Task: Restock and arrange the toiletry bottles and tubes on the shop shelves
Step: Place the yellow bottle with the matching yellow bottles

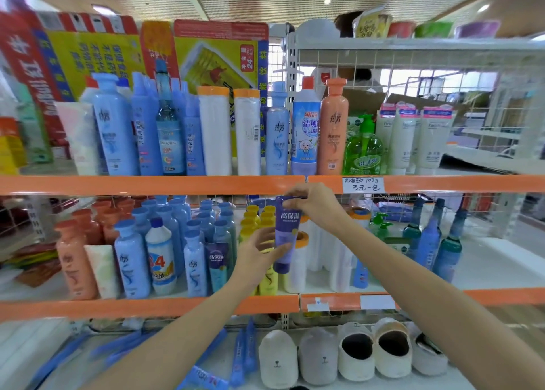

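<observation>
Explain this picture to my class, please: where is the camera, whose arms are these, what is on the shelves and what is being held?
There is no machine here. A person wears a wide-angle camera on the head, so you look forward and down along their own bare arms; the wide lens bends the straight edges.

Both hands hold one purple tube, upright in front of the middle shelf. The right hand pinches its top end; the left hand grips it lower down.

The middle shelf carries blue bottles, orange bottles, yellow bottles and white ones. The top shelf has more, among them a green pump bottle and white tubes. Below lie slippers.
</observation>
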